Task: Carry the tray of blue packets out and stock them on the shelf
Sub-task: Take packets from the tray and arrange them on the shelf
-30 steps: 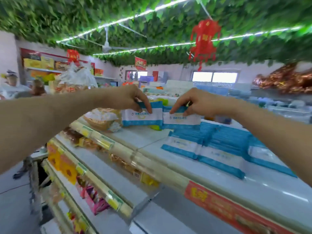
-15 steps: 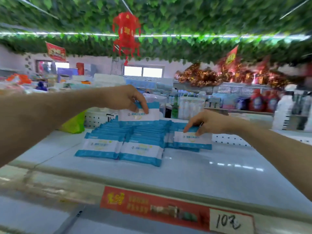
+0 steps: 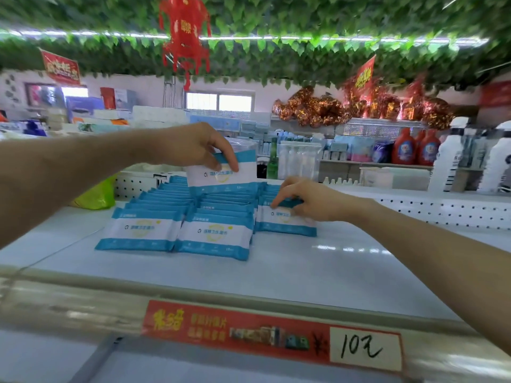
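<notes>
Head view takes in your white shelf [image 3: 290,275] first, broad and pale, with a clear rail along its near edge. Everything below is placed relative to the rows of blue packets [image 3: 193,211] (three rows, overlapped like fallen dominoes), which lie on the shelf top left of its middle and run back toward the perforated rear panel.

Behind the rows, across the aisle, stand white bottles [image 3: 453,158] and red detergent jugs [image 3: 403,146]. To the left of the rows, against the rear panel, sits a yellow-green bag [image 3: 95,196].

Below the rows, on the front rail, is a red price label [image 3: 272,334] with a handwritten white patch at its right end.

Above the middle row, your left hand [image 3: 193,146] is closed on one upright packet [image 3: 221,172], fingers pinching its top edge, the printed face turned toward you; its lower edge is at the back of the rows, though you cannot tell whether it touches them.

At the right row, your right hand [image 3: 307,201] is pinched on the front packet [image 3: 284,221], fingertips on its upper blue band, and that packet leans back on the shelf against the ones behind it.
</notes>
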Available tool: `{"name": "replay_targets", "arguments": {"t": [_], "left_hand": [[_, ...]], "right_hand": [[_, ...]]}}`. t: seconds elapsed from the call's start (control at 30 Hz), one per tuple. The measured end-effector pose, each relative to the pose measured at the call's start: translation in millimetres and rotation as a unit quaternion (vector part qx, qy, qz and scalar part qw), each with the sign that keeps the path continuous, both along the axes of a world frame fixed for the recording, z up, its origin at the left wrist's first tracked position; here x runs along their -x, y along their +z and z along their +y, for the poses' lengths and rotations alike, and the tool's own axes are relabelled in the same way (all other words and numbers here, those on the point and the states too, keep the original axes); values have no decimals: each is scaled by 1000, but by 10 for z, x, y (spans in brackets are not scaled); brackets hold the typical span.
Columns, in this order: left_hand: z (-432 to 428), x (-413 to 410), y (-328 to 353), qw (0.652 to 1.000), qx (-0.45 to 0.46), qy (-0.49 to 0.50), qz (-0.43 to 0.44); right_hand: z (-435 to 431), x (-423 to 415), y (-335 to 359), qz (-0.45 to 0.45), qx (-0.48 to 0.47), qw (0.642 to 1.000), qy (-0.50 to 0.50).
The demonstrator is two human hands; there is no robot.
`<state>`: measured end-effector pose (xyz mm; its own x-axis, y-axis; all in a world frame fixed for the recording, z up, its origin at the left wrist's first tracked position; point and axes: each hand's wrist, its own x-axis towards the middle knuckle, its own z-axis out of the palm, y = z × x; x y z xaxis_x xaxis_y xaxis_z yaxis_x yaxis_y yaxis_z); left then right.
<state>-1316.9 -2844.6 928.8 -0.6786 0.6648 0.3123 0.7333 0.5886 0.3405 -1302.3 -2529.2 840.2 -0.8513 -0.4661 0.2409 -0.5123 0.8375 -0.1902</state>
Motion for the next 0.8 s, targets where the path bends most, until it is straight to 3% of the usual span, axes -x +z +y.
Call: {"name": "replay_targets", "arguments": {"t": [0.43, 0.8], "left_hand": [[1099, 76, -154, 994, 11, -105, 5], [1324, 289, -763, 987, 76, -130, -57]], "right_hand": [[549, -210, 137, 123, 76, 983, -116], [954, -314, 47, 125, 51, 978, -158]]}}
